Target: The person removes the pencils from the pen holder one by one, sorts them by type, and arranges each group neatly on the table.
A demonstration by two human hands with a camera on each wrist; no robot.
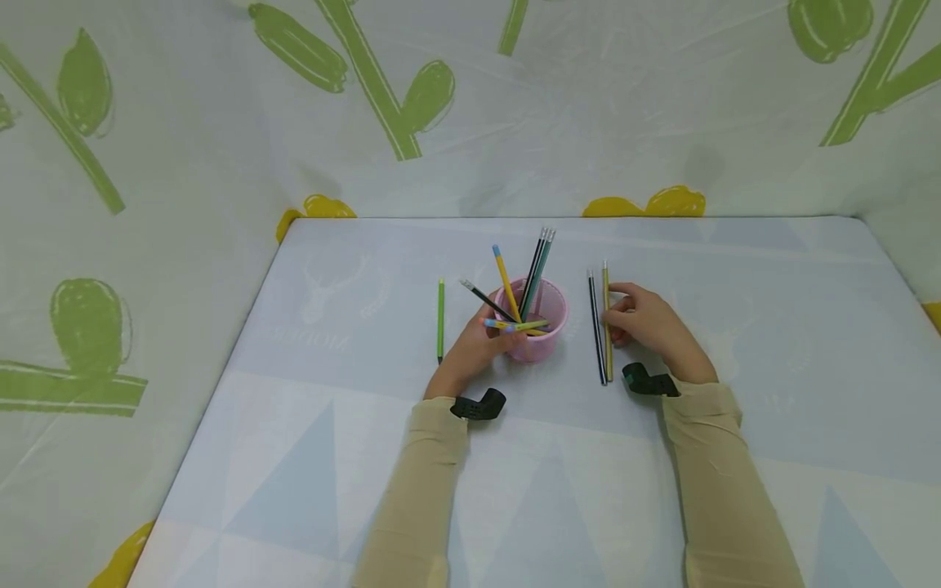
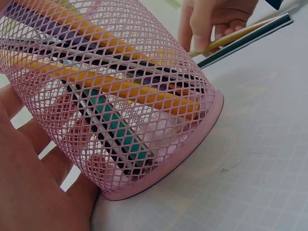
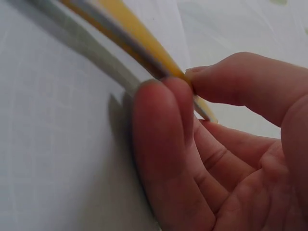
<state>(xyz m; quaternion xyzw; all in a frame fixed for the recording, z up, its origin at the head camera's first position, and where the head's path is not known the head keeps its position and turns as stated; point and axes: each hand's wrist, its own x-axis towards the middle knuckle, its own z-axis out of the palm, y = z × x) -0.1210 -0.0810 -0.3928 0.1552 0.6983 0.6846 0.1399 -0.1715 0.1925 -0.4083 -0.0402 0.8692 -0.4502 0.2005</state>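
From the head view, your left hand [image 1: 470,353] is wrapped round the pink cup [image 1: 535,351], which stands upright on the table [image 1: 559,506] with pencils [image 1: 539,265] in it; your right hand [image 1: 650,322] pinches a yellow pencil [image 1: 608,359] just beside a dark pencil [image 1: 596,331], while a green pencil [image 1: 441,314] lies left of the cup. You seem to be picking up the yellow one; lifting it calls for a firm pinch that leaves its neighbour alone. The left wrist view shows pencil ends through the mesh, their tops cut off. In the right wrist view, blur hides whether your pencil clears the table.
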